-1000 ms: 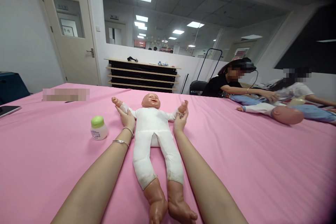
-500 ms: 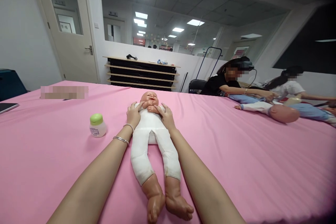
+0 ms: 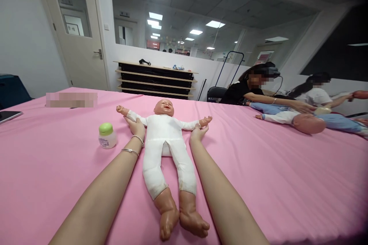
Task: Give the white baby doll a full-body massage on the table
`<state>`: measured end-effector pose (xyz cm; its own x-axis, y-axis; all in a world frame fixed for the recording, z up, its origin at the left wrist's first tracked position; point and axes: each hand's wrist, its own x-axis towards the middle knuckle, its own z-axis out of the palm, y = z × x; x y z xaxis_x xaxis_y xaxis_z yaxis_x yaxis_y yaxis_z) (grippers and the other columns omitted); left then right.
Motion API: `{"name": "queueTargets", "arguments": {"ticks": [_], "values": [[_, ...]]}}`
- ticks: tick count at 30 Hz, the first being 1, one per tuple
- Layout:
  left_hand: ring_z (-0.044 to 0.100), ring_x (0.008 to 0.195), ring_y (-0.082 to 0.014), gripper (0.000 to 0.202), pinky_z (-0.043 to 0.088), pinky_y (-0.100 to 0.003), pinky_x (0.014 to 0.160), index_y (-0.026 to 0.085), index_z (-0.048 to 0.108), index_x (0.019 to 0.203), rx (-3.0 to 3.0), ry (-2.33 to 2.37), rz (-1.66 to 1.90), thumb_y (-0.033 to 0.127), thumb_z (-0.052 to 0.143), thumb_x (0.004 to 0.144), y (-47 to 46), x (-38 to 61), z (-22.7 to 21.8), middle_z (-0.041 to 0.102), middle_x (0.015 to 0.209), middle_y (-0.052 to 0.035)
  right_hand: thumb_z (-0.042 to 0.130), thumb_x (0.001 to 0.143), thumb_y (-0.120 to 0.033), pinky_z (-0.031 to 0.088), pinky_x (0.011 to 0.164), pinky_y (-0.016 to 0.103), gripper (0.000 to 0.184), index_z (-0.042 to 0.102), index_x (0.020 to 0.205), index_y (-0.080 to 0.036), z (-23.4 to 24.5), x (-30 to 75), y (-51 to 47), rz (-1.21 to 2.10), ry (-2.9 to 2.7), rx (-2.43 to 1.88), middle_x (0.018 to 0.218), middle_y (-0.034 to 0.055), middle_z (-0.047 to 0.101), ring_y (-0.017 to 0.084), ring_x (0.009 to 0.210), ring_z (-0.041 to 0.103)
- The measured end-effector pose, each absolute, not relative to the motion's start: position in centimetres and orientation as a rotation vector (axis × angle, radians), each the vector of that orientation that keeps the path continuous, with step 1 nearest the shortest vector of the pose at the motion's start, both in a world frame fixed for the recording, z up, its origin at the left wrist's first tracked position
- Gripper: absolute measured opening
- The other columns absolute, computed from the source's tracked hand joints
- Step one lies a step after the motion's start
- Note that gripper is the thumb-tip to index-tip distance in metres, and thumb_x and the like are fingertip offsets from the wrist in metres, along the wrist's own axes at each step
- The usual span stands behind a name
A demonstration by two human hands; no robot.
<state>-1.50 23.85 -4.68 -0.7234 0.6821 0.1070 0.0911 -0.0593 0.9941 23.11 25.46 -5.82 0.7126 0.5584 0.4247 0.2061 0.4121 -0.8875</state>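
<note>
A baby doll (image 3: 164, 132) with a white cloth body lies on its back on the pink-covered table (image 3: 244, 183), head away from me and feet toward me. Both its arms are stretched out sideways. My left hand (image 3: 136, 127) is closed around the doll's arm on the left, just below its small fist. On the other side my right hand (image 3: 198, 133) grips the opposite arm near the wrist, the doll's open palm showing beyond my fingers. Left of the doll stands a small white jar (image 3: 107, 136) with a green lid.
Across the table on the right, a person in black (image 3: 253, 88) reaches over another doll (image 3: 309, 123), with a second person in white (image 3: 317, 93) beside them. A tablet-like device (image 3: 10, 116) lies at the left edge. Stacked shelving (image 3: 155, 78) stands behind the table.
The doll's arms, earlier folded together over its chest, are now spread out to both sides. My hands have moved apart and outward with them.
</note>
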Motion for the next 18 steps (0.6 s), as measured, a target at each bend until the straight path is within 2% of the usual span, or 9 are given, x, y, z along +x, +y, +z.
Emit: {"name": "queueTargets", "arguments": {"ticks": [4, 9, 11, 15, 18], "values": [[0.046, 0.122, -0.0245, 0.080, 0.042, -0.033, 0.096, 0.013, -0.002, 0.147, 0.953, 1.787, 1.796, 0.019, 0.045, 0.083, 24.0, -1.3, -4.5, 0.039, 0.139, -0.0161, 0.048, 0.073, -0.028, 0.041, 0.098, 0.034, 0.061, 0.035, 0.131, -0.017, -4.6, 21.2, 24.9, 0.305, -0.850, -1.070, 0.128, 0.0122, 0.048, 0.016, 0.113, 0.051], [0.043, 0.124, -0.0211, 0.076, 0.037, -0.032, 0.102, 0.017, 0.007, 0.147, 1.192, 1.728, 1.846, 0.010, 0.042, 0.080, 24.3, -0.9, -4.4, 0.044, 0.134, -0.0119, 0.051, 0.073, -0.025, 0.043, 0.095, 0.034, 0.052, 0.047, 0.125, -0.017, -3.0, 19.3, 24.4, 0.301, -1.036, -1.008, 0.124, 0.0100, 0.051, 0.017, 0.110, 0.052], [0.042, 0.125, -0.0204, 0.072, 0.036, -0.032, 0.103, 0.019, 0.016, 0.146, 1.396, 1.692, 1.815, 0.008, 0.041, 0.080, 24.3, -0.6, -4.3, 0.043, 0.135, -0.0107, 0.050, 0.075, -0.023, 0.044, 0.094, 0.034, 0.042, 0.056, 0.117, -0.019, -2.6, 18.8, 24.3, 0.270, -1.298, -0.992, 0.119, 0.0080, 0.054, 0.017, 0.108, 0.053], [0.041, 0.122, -0.0258, 0.052, 0.034, -0.044, 0.104, 0.031, 0.052, 0.128, 1.871, 1.714, 1.536, 0.010, 0.042, 0.081, 23.9, -0.2, -4.1, 0.047, 0.131, -0.0066, 0.047, 0.080, -0.019, 0.039, 0.100, 0.037, 0.030, 0.068, 0.100, -0.027, -2.2, 18.0, 23.9, 0.152, -1.895, -0.908, 0.113, 0.0030, 0.059, 0.018, 0.109, 0.052], [0.041, 0.121, -0.0262, 0.049, 0.033, -0.045, 0.104, 0.034, 0.056, 0.123, 1.951, 1.722, 1.478, 0.010, 0.041, 0.083, 23.8, -0.1, -4.1, 0.048, 0.131, -0.0049, 0.046, 0.080, -0.016, 0.037, 0.103, 0.038, 0.035, 0.067, 0.105, -0.027, -2.4, 17.7, 23.7, 0.150, -1.866, -0.928, 0.115, 0.0031, 0.058, 0.018, 0.111, 0.051]]}}
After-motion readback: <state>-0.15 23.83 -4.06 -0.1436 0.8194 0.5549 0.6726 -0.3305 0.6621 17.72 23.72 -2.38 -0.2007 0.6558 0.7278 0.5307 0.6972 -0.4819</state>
